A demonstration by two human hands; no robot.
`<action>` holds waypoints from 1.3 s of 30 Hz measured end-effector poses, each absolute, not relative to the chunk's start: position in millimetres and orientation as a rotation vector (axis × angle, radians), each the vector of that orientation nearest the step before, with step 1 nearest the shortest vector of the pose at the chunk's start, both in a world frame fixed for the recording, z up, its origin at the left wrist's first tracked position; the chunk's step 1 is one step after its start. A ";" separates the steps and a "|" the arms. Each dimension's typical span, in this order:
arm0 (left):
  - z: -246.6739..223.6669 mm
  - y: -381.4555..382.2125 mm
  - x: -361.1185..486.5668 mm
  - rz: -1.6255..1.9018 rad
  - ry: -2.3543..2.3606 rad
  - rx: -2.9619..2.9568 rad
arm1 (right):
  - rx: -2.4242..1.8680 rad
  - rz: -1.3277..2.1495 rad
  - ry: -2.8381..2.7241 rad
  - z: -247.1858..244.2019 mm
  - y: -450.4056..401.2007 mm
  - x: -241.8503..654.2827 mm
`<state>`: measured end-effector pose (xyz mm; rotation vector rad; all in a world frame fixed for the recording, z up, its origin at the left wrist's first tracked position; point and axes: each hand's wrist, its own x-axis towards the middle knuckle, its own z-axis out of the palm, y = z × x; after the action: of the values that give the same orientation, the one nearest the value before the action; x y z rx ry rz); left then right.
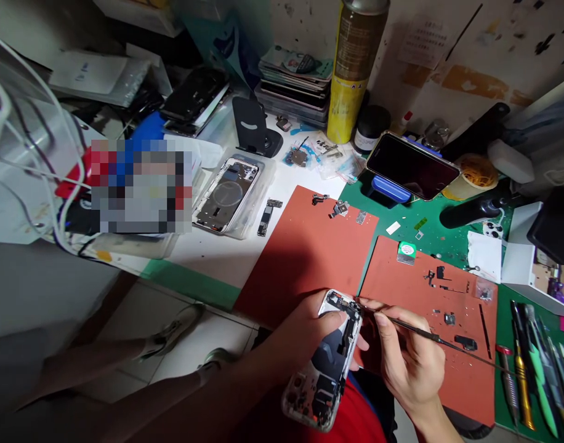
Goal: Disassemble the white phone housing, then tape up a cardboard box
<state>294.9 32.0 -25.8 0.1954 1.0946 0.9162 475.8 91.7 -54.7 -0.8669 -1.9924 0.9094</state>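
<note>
My left hand (pixel 310 326) is closed around an opened phone housing (pixel 335 357), tilted near the front edge of the bench, its thumb lying on the inner parts by the upper end. Silver frame edges and black internal pieces show in the housing. My right hand (pixel 414 357) pinches a long thin dark metal pick (pixel 418 331), whose tip meets the housing's upper right corner. Several small phone parts lie on the right red mat (pixel 402 289), among them a black oblong module (pixel 465 342). Camera-like modules (pixel 340 208) rest on the left red mat (pixel 291 271).
Another phone housing (pixel 224 197) lies in a clear tray beside a logic board (pixel 267 216). A phone (pixel 411 165) leans on a blue stand. Screwdrivers (pixel 522 381) and brushes line the right side. A yellow spray can (pixel 351 80) stands behind. Another person's legs (pixel 101 366) are at left.
</note>
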 end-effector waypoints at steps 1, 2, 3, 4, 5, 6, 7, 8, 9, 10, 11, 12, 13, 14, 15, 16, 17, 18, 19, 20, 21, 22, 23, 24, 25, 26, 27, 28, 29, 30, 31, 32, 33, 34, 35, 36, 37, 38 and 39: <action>-25.6 32.5 294.9 0.917 1.095 0.198 | -0.861 0.901 -1.994 -55.1 91.5 476.0; -25.3 32.8 295.0 0.917 1.095 0.199 | -0.860 0.894 -1.993 -55.4 91.1 476.2; -25.2 33.1 295.1 0.916 1.095 0.197 | -0.863 0.889 -1.992 -55.7 90.7 476.3; -25.1 33.2 295.2 0.915 1.096 0.194 | -0.868 0.887 -1.989 -55.9 90.3 476.4; -25.0 33.2 295.3 0.912 1.095 0.191 | -0.869 0.890 -1.983 -56.1 89.9 476.4; -25.0 33.1 295.3 0.910 1.094 0.187 | -0.870 0.895 -1.977 -56.1 89.6 476.3; -25.0 33.0 295.2 0.908 1.094 0.183 | -0.872 0.900 -1.972 -56.1 89.5 476.1; -24.9 32.8 295.0 0.908 1.096 0.182 | -0.874 0.902 -1.970 -55.9 89.5 475.8; -24.9 32.6 294.6 0.908 1.096 0.183 | -0.874 0.900 -1.970 -55.5 89.8 475.4; -24.9 32.5 294.2 0.907 1.097 0.187 | -0.875 0.895 -1.973 -55.0 90.2 474.9; -24.8 32.3 293.6 0.908 1.099 0.191 | -0.873 0.886 -1.979 -54.3 90.8 474.3; -24.8 32.2 293.1 0.906 1.099 0.195 | -0.870 0.880 -1.985 -53.5 91.5 473.6; -24.8 32.2 292.7 0.902 1.095 0.198 | -0.863 0.874 -1.993 -52.7 92.1 472.8; -24.7 32.4 292.5 0.897 1.090 0.199 | -0.852 0.864 -2.000 -52.1 92.7 472.1; -24.4 32.6 292.6 0.898 1.088 0.200 | -0.833 0.851 -2.008 -51.8 93.1 471.4; -23.9 33.1 292.8 0.905 1.088 0.204 | -0.806 0.841 -2.017 -51.7 93.4 470.8; -23.2 33.7 293.3 0.916 1.089 0.211 | -0.773 0.833 -2.026 -51.8 93.6 470.3; -22.1 34.5 294.0 0.929 1.095 0.216 | -0.745 0.831 -2.034 -52.0 93.7 469.9; -20.7 35.4 294.7 0.941 1.106 0.217 | -0.723 0.832 -2.041 -52.3 93.8 469.5; -19.3 36.3 295.4 0.947 1.115 0.216 | -0.712 0.834 -2.048 -52.4 94.1 469.3; -17.9 37.1 296.0 0.949 1.125 0.212 | -0.711 0.837 -2.055 -52.3 94.5 469.0; -16.7 37.8 296.4 0.949 1.137 0.208 | -0.715 0.838 -2.058 -52.0 95.1 468.9; -15.9 38.3 296.6 0.946 1.148 0.213 | -0.722 0.839 -2.063 -51.4 95.9 468.8; -15.5 38.5 296.6 0.942 1.157 0.225 | -0.732 0.839 -2.071 -50.7 96.8 468.8; -15.5 38.6 296.5 0.938 1.166 0.240 | -0.742 0.843 -2.082 -49.8 97.8 469.0; -15.9 38.4 296.3 0.935 1.173 0.254 | -0.756 0.855 -2.096 -48.8 98.9 469.4; -16.6 38.1 296.1 0.930 1.180 0.265 | -0.771 0.873 -2.109 -47.8 99.8 469.9; -17.3 37.8 295.9 0.925 1.183 0.269 | -0.786 0.889 -2.122 -46.8 100.7 470.7; -18.1 37.4 295.7 0.924 1.188 0.267 | -0.799 0.907 -2.133 -45.8 101.6 471.5; -18.9 37.0 295.6 0.922 1.191 0.264 | -0.812 0.928 -2.138 -44.8 102.4 472.4; -19.5 36.6 295.5 0.915 1.194 0.267 | -0.826 0.951 -2.138 -43.8 103.3 473.3; -19.9 36.2 295.4 0.906 1.198 0.273 | -0.844 0.979 -2.135 -42.7 104.4 474.0; -20.3 35.9 295.3 0.897 1.202 0.281 | -0.865 1.015 -2.131 -41.5 105.7 474.6; -20.5 35.6 295.2 0.890 1.204 0.293 | -0.889 1.057 -2.123 -40.3 107.2 475.0; -20.7 35.4 294.9 0.884 1.204 0.302 | -0.911 1.100 -2.111 -39.2 109.0 475.2; -20.8 35.3 294.7 0.879 1.201 0.305 | -0.929 1.140 -2.099 -38.1 111.0 475.1; -20.8 35.3 294.3 0.876 1.197 0.304 | -0.940 1.177 -2.086 -37.1 113.0 474.9; -20.7 35.3 293.9 0.872 1.192 0.299 | -0.945 1.211 -2.069 -36.4 114.9 474.5; -20.6 35.5 293.6 0.865 1.189 0.292 | -0.947 1.245 -2.051 -36.0 116.7 474.1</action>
<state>293.6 35.5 -20.6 0.2921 1.1885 0.8646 474.1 116.7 -36.0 -0.9467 -2.0510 1.2450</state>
